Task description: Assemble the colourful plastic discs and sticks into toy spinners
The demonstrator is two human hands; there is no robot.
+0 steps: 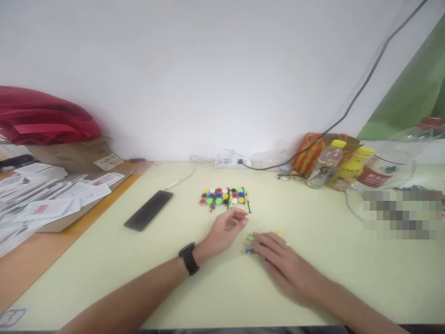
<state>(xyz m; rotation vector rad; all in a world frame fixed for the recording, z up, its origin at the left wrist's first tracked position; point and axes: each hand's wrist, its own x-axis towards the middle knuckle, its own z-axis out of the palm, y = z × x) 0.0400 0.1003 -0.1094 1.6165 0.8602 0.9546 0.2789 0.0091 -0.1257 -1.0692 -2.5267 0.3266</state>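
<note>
Several small coloured discs (219, 195) lie in rows on the table, with thin coloured sticks between and beside them. My left hand (224, 231) is just in front of these rows, its fingers curved and a gap showing between thumb and fingers. Its fingertips are close to the lower end of a black stick (249, 208) at the right side of the rows; whether they touch it I cannot tell. Palm down, my right hand (285, 262) lies with fingers stretched over more coloured pieces. Green and blue ends (249, 251) poke out at its fingertips; the rest is covered.
A black phone (149, 210) lies left of the discs. Paper packets (52, 199) and a cardboard box (71, 155) fill the left side. At the back are a power strip (231, 159) and glasses (291, 176); bottles (326, 163) and a large clear jug (378, 171) stand right.
</note>
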